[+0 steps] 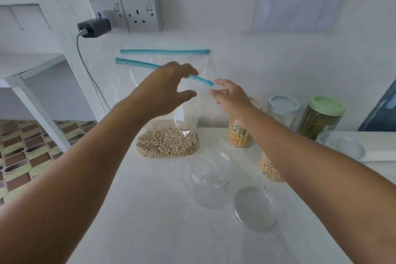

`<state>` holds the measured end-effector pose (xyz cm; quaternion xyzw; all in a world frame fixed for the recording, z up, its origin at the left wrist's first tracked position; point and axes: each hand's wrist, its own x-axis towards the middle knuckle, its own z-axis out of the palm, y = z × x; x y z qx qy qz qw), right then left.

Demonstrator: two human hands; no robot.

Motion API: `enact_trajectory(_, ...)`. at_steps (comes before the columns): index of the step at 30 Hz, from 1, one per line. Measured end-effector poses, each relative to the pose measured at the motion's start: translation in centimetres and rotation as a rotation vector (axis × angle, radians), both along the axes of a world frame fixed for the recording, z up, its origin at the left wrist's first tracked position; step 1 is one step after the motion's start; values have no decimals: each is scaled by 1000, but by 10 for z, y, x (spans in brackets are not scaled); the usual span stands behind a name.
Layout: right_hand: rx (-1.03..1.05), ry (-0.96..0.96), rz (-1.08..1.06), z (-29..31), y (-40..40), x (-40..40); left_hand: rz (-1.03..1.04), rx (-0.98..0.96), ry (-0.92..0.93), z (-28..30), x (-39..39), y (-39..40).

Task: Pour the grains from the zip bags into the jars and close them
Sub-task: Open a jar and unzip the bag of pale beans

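1. Zip bag: it stands upright on the white table near the far edge, with pale round grains filling its bottom. Its mouth is open, the two blue zip strips spread apart at the top.
2. Left hand: its fingers are curved and spread, thumb below and fingertips above, at the near zip strip. The strip passes behind the fingers; whether they pinch it or only touch it cannot be told, as the hand is blurred.
3. Right hand: its fingers are loosely bent and parted, just beside the right end of the near strip, where the blue slider tab sits. Whether they touch it cannot be told.
4. Empty clear jar: it stands open on the table in front of the bag, with a clear lid lying flat just to its right.
5. Under the right forearm stand two more jars: one with yellow kernels and, nearer the camera, one with pale beans, both partly hidden.
6. Further right, by the wall, stand a clear jar with a pale blue lid and a jar of green grains with a green lid.
7. On the wall above the bag is a double socket with a dark plug adapter and its cable hanging down.
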<state>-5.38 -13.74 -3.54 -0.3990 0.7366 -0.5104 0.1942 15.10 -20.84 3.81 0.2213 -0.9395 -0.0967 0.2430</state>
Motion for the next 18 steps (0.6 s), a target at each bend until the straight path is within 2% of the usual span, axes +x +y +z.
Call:
enact_trajectory(3,5,-27,-25,3,-17,0,60,-135,-16,1,-28,-17)
enact_trajectory(6,-85,-34,-52,1,-22,2,114,-185,-96,-7,-43,-36)
enact_trajectory(11,-279,-71,-96,-6,-14,5,101,-162,-24,-21,-53,-47)
enact_trajectory(18,-390,-23,-61,-6,2,13,38,-84,69,-15,-57,-39)
